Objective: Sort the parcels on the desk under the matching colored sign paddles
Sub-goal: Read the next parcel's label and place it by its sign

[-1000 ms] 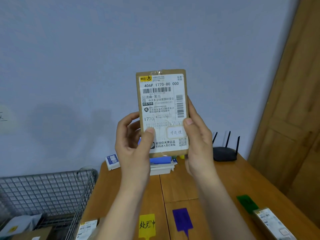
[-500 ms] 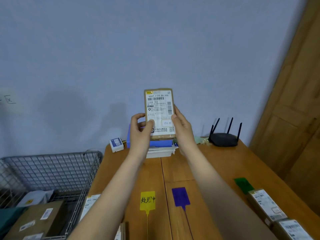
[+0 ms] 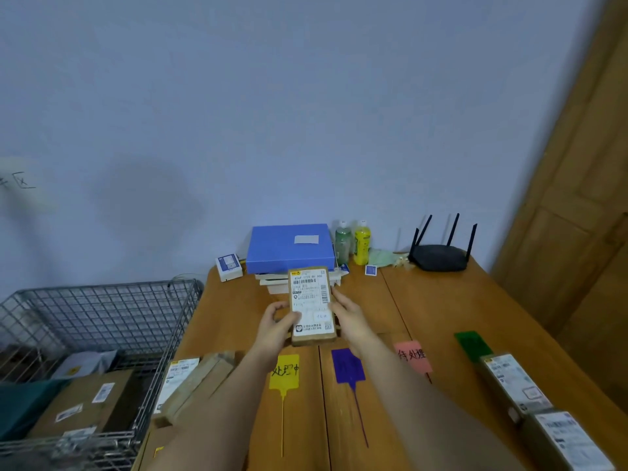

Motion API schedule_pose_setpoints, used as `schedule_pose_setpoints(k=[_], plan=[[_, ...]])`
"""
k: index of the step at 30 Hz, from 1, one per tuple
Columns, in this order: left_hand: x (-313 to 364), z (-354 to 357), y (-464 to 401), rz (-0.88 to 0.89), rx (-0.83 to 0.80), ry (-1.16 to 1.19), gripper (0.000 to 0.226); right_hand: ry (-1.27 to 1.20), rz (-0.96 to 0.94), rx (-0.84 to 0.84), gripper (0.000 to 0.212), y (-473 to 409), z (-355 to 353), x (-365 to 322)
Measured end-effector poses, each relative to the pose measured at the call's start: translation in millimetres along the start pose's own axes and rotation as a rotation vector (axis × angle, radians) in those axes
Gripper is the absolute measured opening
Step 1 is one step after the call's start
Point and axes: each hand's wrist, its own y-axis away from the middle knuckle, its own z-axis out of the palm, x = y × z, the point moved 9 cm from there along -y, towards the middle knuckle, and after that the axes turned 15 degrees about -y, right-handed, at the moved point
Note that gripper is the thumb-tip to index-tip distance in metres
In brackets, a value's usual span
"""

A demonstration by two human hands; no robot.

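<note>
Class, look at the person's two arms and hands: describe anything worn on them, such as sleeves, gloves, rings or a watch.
Both forearms are bare up to the frame edge: no sleeves in view. The left hand and right hand wear no gloves, and no rings, watch or bracelet show.

A small home office used as a parcel room: labelled parcels [image 3: 516, 382] on a wooden table [image 3: 452, 300], a wire basket [image 3: 102, 311] of boxes left of the fingers [image 3: 277, 309], a router [image 3: 438, 256] beyond.

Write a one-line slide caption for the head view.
Both hands hold a labelled parcel above yellow and purple sign paddles.
</note>
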Motion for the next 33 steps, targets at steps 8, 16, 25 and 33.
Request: schedule_pose_setpoints(k=[8,16,25,33], plan=[[-12,37,7,-0.031,-0.042,-0.012,0.038,-0.020,0.082,0.027,0.049,0,-47,15],[68,61,-9,0.108,-0.033,0.028,0.033,0.017,-0.074,0.001,0.046,-16,-59,-73],[116,99,-23,0.197,-0.157,0.032,0.039,0.003,-0.161,0.106,0.045,-1,-88,-130],[89,150,-20,0.140,-0.240,0.048,0.033,0.069,-0.157,0.204,0.042,17,-133,-114]])
